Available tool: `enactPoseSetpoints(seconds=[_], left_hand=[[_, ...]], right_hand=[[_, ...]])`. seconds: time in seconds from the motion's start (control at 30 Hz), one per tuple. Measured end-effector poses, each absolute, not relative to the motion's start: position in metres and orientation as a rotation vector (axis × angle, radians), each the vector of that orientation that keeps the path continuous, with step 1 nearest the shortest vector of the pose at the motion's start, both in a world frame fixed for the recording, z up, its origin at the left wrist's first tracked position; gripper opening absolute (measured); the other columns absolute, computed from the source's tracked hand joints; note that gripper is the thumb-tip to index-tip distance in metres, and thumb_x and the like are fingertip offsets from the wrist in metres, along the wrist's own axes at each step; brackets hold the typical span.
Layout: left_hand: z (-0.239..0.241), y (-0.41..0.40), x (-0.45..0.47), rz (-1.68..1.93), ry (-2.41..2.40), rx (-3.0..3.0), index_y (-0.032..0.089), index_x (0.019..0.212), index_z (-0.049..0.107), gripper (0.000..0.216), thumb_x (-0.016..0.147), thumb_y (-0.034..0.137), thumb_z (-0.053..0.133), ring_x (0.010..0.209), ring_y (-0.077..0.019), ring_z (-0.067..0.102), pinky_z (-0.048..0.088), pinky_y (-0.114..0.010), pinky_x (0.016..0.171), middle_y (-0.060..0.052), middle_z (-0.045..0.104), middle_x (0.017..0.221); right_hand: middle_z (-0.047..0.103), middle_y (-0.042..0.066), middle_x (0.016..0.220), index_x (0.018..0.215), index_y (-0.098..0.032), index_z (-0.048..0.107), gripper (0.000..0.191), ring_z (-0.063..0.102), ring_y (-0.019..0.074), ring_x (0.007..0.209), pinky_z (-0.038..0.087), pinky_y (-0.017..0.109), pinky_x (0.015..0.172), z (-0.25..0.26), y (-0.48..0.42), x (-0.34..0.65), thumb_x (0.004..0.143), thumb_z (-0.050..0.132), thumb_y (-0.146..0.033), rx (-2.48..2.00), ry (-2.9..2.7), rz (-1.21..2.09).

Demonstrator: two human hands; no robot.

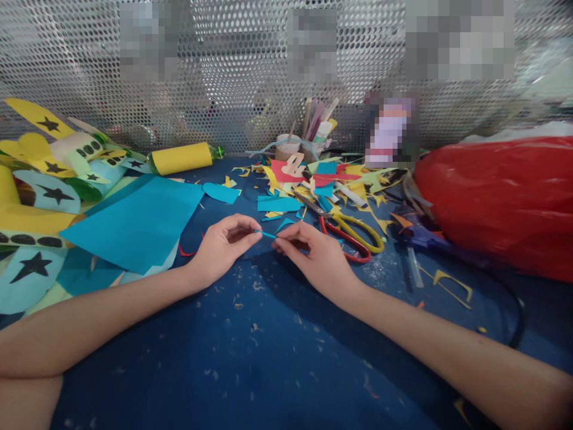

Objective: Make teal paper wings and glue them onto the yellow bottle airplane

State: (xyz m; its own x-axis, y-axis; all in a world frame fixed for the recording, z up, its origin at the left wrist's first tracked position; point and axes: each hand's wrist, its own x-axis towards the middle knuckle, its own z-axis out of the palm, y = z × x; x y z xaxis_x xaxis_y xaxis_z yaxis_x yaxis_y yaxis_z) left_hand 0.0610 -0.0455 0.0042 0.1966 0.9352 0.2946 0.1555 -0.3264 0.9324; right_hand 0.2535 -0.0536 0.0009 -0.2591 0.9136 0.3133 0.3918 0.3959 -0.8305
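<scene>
A thin blue paper strip (267, 235) is stretched between my two hands just above the dark blue table (250, 358). My left hand (224, 243) pinches its left end with thumb and fingers closed. My right hand (308, 251) pinches the right end, fingers curled. Scissors with red and yellow handles (353, 234) lie just behind my right hand. A large blue paper sheet (138, 224) lies to the left of my left hand.
Paper scraps (322, 179) in blue, yellow and red litter the back. Cups of pens (308, 140) stand by a perforated metal wall (233, 71). A yellow roll (181, 158) and star-marked cutouts (40, 197) lie left. A red plastic bag (496, 197) fills the right.
</scene>
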Motion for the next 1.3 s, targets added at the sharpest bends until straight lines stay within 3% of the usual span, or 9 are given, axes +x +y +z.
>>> enactPoseSetpoints(seconds=[0.57,0.7,0.8,0.93,1.0,1.17,1.3], left_hand=[[0.008,-0.037,0.058,1.006,1.077,1.743,0.017,0.084,0.062,0.011,0.079,0.026,0.066,0.079,-0.0136,0.065,0.054,-0.029,0.079,-0.002,0.067,0.083],[0.024,-0.005,0.041,0.941,1.218,2.084,0.017,0.083,0.064,0.007,0.082,0.021,0.060,0.081,-0.0165,0.066,0.053,-0.032,0.078,-0.005,0.069,0.088],[0.036,0.024,0.022,0.733,1.459,2.560,0.017,0.084,0.067,0.008,0.080,0.020,0.061,0.094,-0.0233,0.062,0.048,-0.038,0.088,-0.009,0.068,0.093],[0.038,0.049,0.005,0.389,1.705,2.665,0.012,0.098,0.067,0.029,0.085,0.037,0.059,0.093,-0.0275,0.062,0.047,-0.039,0.083,-0.015,0.067,0.099],[0.034,0.054,0.003,0.320,1.712,2.694,0.012,0.096,0.067,0.037,0.086,0.046,0.055,0.090,-0.0278,0.062,0.047,-0.038,0.080,-0.015,0.066,0.095],[0.025,0.053,0.005,0.359,1.762,2.709,0.012,0.089,0.067,0.021,0.084,0.029,0.056,0.088,-0.0270,0.063,0.046,-0.036,0.078,-0.014,0.066,0.088],[0.029,0.049,0.004,0.518,1.864,2.632,0.012,0.089,0.066,0.020,0.087,0.021,0.048,0.083,-0.0248,0.064,0.047,-0.035,0.074,-0.013,0.067,0.084]], right_hand=[[0.068,0.002,0.080,0.089,-0.021,0.060,0.008,0.065,0.0161,0.073,0.052,0.029,0.064,0.002,-0.052,0.253,0.087,0.057,-0.028,-1.141,-1.947,0.682],[0.067,0.002,0.080,0.087,-0.021,0.059,0.011,0.065,0.0169,0.073,0.053,0.030,0.065,0.000,-0.050,0.253,0.086,0.056,-0.032,-1.163,-1.937,0.679],[0.067,0.003,0.081,0.089,-0.022,0.058,0.013,0.064,0.0174,0.071,0.051,0.030,0.062,-0.001,-0.050,0.254,0.086,0.055,-0.034,-1.197,-1.955,0.675],[0.067,0.003,0.080,0.089,-0.022,0.059,0.015,0.065,0.0177,0.071,0.052,0.030,0.062,0.000,-0.050,0.253,0.086,0.054,-0.037,-1.203,-1.976,0.684],[0.067,0.003,0.079,0.088,-0.022,0.059,0.015,0.065,0.0178,0.071,0.052,0.030,0.062,0.002,-0.050,0.252,0.086,0.054,-0.037,-1.200,-1.984,0.683],[0.067,0.002,0.078,0.087,-0.023,0.059,0.016,0.065,0.0181,0.069,0.052,0.030,0.061,0.002,-0.050,0.250,0.086,0.053,-0.039,-1.187,-2.001,0.664],[0.067,0.002,0.080,0.088,-0.023,0.059,0.019,0.065,0.0179,0.068,0.053,0.030,0.063,-0.002,-0.050,0.253,0.086,0.054,-0.041,-1.180,-2.008,0.676]])
